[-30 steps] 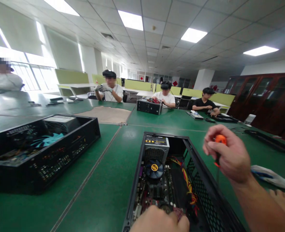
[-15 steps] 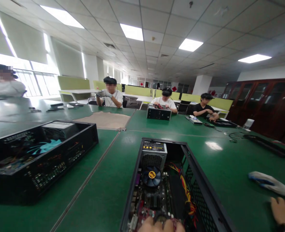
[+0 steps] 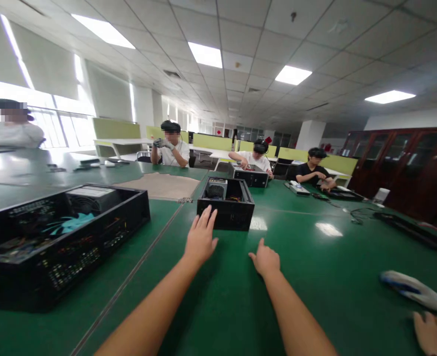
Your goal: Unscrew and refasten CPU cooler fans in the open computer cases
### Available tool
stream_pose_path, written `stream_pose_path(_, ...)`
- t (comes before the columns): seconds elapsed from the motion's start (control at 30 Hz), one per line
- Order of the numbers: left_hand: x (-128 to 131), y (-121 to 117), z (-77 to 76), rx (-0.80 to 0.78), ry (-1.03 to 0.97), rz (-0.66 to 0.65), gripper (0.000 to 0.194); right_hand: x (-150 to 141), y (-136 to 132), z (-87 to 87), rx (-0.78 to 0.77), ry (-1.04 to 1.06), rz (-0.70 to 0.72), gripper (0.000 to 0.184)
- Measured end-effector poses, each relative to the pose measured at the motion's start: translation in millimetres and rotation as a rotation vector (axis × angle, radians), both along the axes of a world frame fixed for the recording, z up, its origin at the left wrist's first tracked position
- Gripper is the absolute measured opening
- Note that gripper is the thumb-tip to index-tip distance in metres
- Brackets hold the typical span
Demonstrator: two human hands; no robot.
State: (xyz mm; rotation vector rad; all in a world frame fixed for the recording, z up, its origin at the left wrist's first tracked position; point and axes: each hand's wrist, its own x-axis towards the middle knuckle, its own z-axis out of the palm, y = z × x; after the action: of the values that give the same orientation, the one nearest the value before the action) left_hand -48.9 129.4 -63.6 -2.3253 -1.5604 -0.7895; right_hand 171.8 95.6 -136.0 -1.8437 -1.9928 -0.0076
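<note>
In the middle of the head view, a black open-topped computer case (image 3: 225, 217) stands on the green table, with a power supply (image 3: 216, 189) showing inside. My left hand (image 3: 202, 236) reaches to its near panel with fingers stretched out, the fingertips at or just before the panel. It grips nothing. My right hand (image 3: 267, 258) is lower and further right, apart from the case. Its index finger points forward and the thumb sticks out; the other fingers are partly hidden. Nothing shows in it.
Another open computer case (image 3: 99, 237) with a turquoise fan (image 3: 70, 225) stands at left. Brown cardboard (image 3: 159, 186) lies behind it. Co-workers sit across the table, one at a case (image 3: 250, 175). At right are another person's hand (image 3: 431, 331) and a white-blue glove (image 3: 414, 289).
The computer case has moved away from me across the table, from the near edge to the middle. Both my arms are now stretched out behind it.
</note>
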Motion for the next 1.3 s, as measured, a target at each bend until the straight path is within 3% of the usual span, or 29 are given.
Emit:
stream_pose_path(0.03,-2.3,5.1,-24.5,-0.053,-0.089,0.059,0.077,-6.9,12.9,-4.4,-0.043,-0.041,-0.031,0.034)
stream_pose_path(0.13,-8.8,3.8,-87.2,-0.257,-0.122,-0.003,0.072,-19.6,32.3,-17.0,-0.113,-0.119,-0.056,0.027)
stream_pose_path(0.17,-10.4,2.1,-99.0,-0.281,-0.123,-0.021,0.071,-21.9,33.8,-20.2,-0.123,-0.135,-0.051,0.027)
stream_pose_path(0.23,-12.0,1.5,-108.5,-0.305,-0.131,-0.040,0.070,-23.9,33.2,-24.2,-0.133,-0.154,-0.047,0.034)
stream_pose_path(0.53,-11.2,6.0,-98.6,-0.311,-0.242,-0.187,0.055,-20.1,26.5,-22.5,-0.128,-0.068,-0.017,0.041)
stream_pose_path(0.7,-6.1,-7.1,-83.4,-0.261,-0.296,-0.314,0.035,-15.6,2.2,-16.8,-0.130,0.138,0.027,0.057)
stream_pose_path(0.83,-0.2,-11.5,-76.4,-0.254,-0.320,-0.346,0.024,-24.4,-23.6,-10.3,-0.162,0.264,0.114,0.051)
stream_pose_path(0.97,0.3,-8.9,-79.4,-0.271,-0.363,-0.335,0.026,-46.5,-51.0,-10.7,-0.282,0.360,0.259,0.035)
stream_pose_path(1.07,-1.8,-5.3,-82.7,-0.291,-0.391,-0.326,0.027,-61.8,-67.0,-16.6,-0.302,0.363,0.306,0.038)
stream_pose_path(1.3,-0.8,-3.8,-81.4,-0.350,-0.420,-0.348,0.030,-68.0,-66.4,-24.3,-0.307,0.389,0.310,0.039)
